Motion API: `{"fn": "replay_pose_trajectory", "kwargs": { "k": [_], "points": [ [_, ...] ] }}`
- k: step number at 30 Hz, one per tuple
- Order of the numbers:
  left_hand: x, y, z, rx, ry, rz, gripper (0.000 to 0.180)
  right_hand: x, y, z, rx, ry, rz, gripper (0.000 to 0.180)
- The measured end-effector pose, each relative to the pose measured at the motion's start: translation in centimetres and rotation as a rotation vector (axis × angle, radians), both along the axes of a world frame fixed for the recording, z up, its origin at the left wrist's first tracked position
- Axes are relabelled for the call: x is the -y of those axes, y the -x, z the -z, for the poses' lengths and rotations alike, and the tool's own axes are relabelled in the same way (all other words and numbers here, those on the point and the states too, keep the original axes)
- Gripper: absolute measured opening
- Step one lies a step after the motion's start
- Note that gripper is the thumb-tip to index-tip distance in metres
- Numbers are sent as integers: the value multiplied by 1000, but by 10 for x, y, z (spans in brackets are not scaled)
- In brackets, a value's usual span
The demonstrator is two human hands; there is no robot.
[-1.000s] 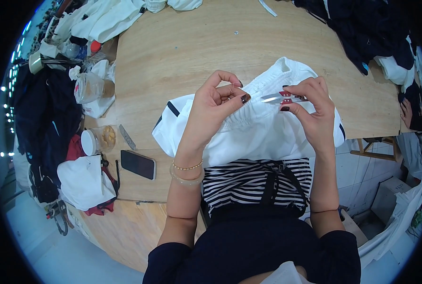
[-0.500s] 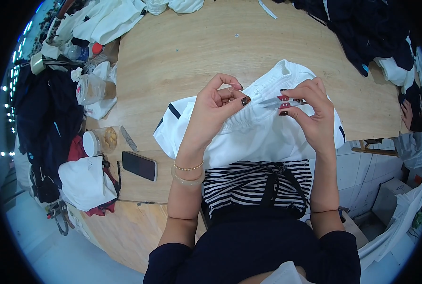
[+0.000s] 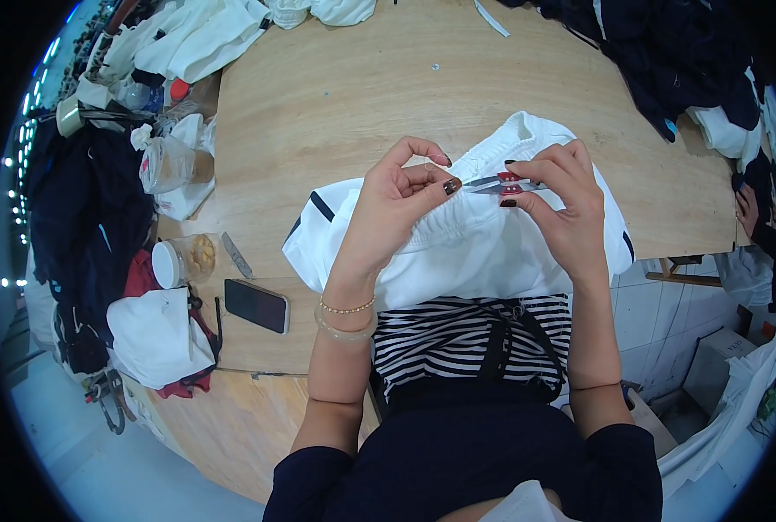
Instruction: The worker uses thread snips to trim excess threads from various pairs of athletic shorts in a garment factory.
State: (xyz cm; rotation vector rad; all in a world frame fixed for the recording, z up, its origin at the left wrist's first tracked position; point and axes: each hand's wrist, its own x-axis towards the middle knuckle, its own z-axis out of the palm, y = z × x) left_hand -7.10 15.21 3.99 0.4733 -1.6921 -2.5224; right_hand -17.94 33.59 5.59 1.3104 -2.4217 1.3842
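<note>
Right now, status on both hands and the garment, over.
Left hand pinching the white garment at its gathered edge. Right hand holding small snips at that edge. Phone and jar lie apart, left.

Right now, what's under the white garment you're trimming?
The wooden table lies under the white garment; its near edge drapes over a striped top. Anything beneath its folds is covered.

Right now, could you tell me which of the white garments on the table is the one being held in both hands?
It is the white garment with dark trim at the near table edge, pinched by the left hand and right hand. The other white pieces lie untouched at the far left corner.
</note>
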Motion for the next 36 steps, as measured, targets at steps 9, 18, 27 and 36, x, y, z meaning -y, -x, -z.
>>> {"fn": "replay_pose_trajectory", "kwargs": {
  "k": [9,18,27,36],
  "points": [
    [4,2,-3,-7,-34,48,22,11,31,30,900,495,-33,14],
    [14,3,-12,38,320,288,26,24,76,4,524,-379,-259,24],
    [52,-9,-48,-80,1540,-117,42,10,90,-38,-179,-28,-46,18],
    [32,-46,15,-14,1771,33,59,-27,47,12,48,45,11,12]
  ]
}}
